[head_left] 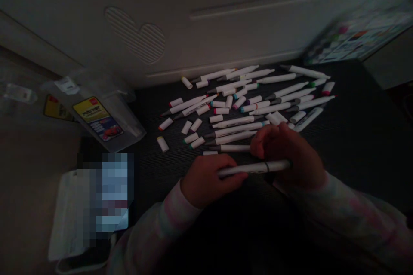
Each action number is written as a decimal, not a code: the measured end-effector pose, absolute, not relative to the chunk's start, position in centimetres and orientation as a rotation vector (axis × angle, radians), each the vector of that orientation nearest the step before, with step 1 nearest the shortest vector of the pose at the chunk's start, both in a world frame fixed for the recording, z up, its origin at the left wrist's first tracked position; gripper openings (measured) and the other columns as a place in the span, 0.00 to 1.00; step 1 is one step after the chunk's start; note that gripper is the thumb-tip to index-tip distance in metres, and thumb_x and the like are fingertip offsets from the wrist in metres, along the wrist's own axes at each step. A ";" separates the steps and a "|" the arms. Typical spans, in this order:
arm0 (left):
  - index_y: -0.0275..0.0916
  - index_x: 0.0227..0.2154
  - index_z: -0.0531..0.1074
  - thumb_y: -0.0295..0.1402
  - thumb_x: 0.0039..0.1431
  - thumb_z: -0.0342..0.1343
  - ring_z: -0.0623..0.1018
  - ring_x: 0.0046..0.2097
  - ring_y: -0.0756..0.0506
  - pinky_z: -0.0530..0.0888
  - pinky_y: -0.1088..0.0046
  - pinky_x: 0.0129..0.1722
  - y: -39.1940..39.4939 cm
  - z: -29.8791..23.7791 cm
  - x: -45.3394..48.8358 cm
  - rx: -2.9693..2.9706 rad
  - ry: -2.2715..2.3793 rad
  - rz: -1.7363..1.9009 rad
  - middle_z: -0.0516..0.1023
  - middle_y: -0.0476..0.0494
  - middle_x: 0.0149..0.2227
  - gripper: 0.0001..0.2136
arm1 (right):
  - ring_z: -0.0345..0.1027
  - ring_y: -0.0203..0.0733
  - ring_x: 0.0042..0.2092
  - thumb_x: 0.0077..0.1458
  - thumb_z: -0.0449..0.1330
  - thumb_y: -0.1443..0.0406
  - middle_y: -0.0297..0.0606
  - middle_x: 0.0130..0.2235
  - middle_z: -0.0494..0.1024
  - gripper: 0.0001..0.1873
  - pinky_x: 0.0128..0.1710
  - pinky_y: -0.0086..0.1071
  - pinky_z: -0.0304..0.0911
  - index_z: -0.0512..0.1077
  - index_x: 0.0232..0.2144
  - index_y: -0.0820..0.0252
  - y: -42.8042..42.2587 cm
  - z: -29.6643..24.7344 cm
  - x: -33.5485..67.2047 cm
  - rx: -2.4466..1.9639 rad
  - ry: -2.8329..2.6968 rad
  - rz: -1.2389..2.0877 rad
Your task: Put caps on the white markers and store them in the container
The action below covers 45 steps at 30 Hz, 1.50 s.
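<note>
In the head view my left hand (211,178) is closed on a white marker (254,167), its thumb and fingers pinching the left end. The marker lies nearly level, with a thin dark band right of its middle. My right hand (290,154) is curled at the marker's right end, which meets the palm side; its exact grip is partly hidden. Just beyond the hands, many uncapped white markers (237,131) with grey brush tips lie on the dark table (355,150). Loose white caps (163,143) with coloured ends are scattered among them.
A clear plastic marker case (129,129) with a yellow label stands at the left. Below it are a lit screen (114,180), blurred out, and a white object (63,215). A pale panel with a heart relief (138,36) rises behind. A colourful box (361,34) leans at the back right.
</note>
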<state>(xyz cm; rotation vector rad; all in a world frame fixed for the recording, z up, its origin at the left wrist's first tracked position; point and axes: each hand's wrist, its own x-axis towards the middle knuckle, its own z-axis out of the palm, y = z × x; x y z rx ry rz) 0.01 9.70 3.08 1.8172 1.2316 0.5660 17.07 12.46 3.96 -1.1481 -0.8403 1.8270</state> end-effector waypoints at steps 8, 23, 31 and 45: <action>0.35 0.21 0.72 0.33 0.46 0.57 0.70 0.21 0.55 0.63 0.82 0.22 9.4 3.2 0.0 1.916 1.239 0.593 0.73 0.51 0.19 0.06 | 0.55 0.32 0.20 0.50 0.51 0.52 0.32 0.18 0.64 0.18 0.17 0.26 0.50 0.68 0.23 0.61 12.1 3.6 17.0 -1.132 -0.869 1.878; 0.37 0.21 0.71 0.34 0.46 0.55 0.70 0.21 0.54 0.63 0.81 0.21 9.2 3.7 0.1 1.884 1.282 0.496 0.73 0.51 0.20 0.06 | 0.63 0.36 0.25 0.50 0.51 0.54 0.36 0.23 0.70 0.17 0.22 0.28 0.57 0.68 0.25 0.62 11.4 3.2 17.1 -1.096 -0.831 1.979; 0.37 0.20 0.70 0.34 0.45 0.56 0.68 0.19 0.55 0.62 0.82 0.19 9.2 3.6 -0.1 1.887 1.261 0.530 0.73 0.52 0.18 0.06 | 0.68 0.42 0.30 0.49 0.51 0.51 0.40 0.27 0.73 0.18 0.22 0.30 0.62 0.67 0.24 0.61 11.3 3.8 16.9 -1.024 -0.886 2.065; 0.36 0.23 0.71 0.35 0.47 0.56 0.69 0.21 0.54 0.64 0.81 0.22 9.3 3.4 0.3 1.808 1.239 0.584 0.74 0.51 0.21 0.07 | 0.66 0.41 0.25 0.44 0.55 0.51 0.38 0.24 0.72 0.16 0.19 0.31 0.61 0.69 0.23 0.57 12.2 4.9 17.3 -1.109 -0.825 1.962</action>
